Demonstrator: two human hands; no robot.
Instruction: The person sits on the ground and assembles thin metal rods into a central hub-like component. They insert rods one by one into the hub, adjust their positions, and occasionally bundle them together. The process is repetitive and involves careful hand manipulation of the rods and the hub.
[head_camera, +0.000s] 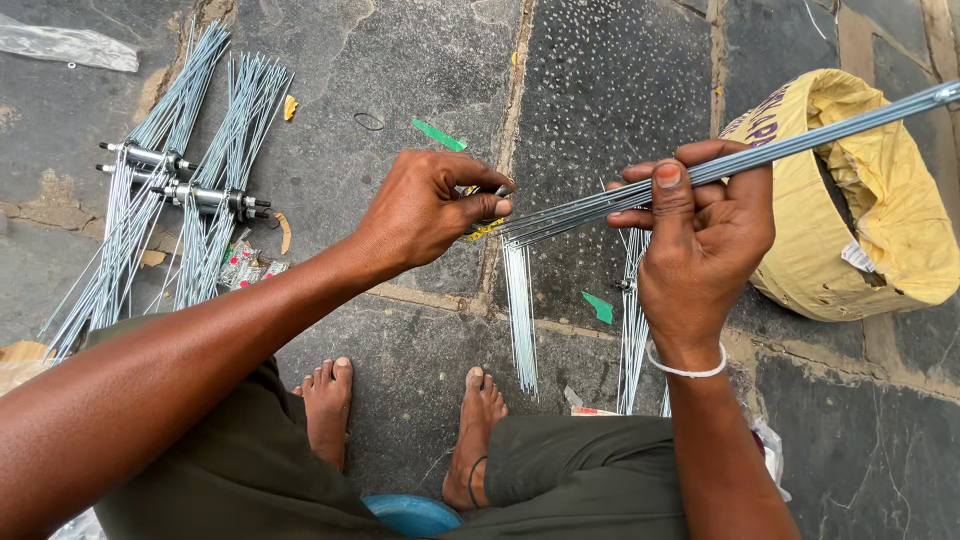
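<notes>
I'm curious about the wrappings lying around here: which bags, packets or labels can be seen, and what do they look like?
Yellow sack: right, rolled open, dark print, small white tag.
Clear plastic bag: top left, flat.
Small printed packets: left, beside spoke bundles, red and white.

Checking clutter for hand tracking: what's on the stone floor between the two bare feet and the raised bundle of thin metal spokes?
Head view: a loose bunch of thin metal spokes lies there on the grey stone floor, below the held spoke bundle and above the feet.
</notes>
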